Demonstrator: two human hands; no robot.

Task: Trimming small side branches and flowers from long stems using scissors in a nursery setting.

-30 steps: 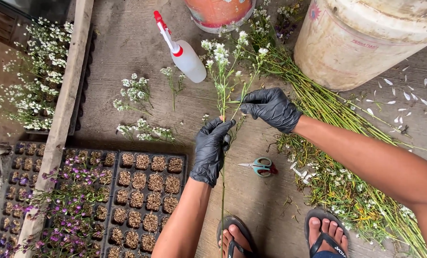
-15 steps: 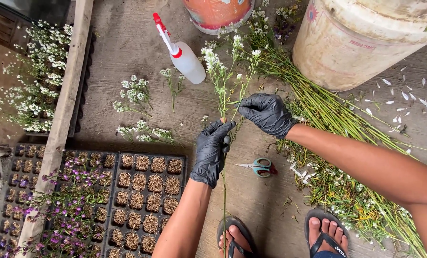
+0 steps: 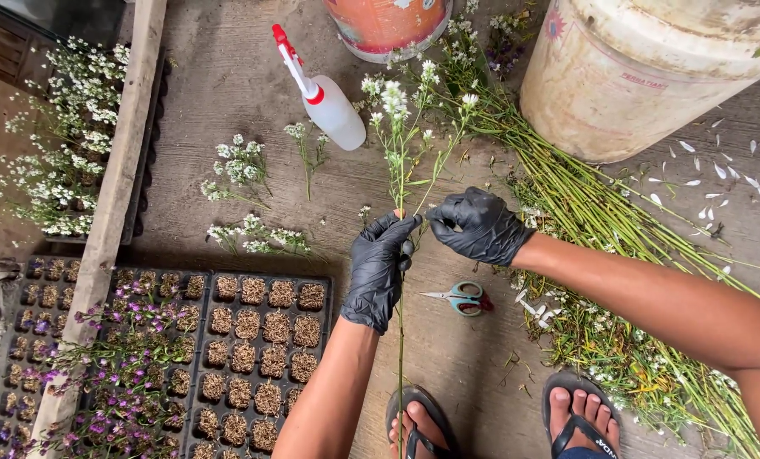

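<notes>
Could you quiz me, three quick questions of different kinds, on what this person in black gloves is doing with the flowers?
1. True or false: the left hand grips a long green stem of small white flowers.
2. Which tool lies on the ground just below the right hand? A) scissors B) trowel C) knife
3. Fill in: the white spray bottle has a ___ nozzle.

Key
1. True; the stem runs upright through the left hand, down toward the sandalled feet.
2. A; the scissors have teal and red handles, and no hand touches them.
3. Red.
</notes>
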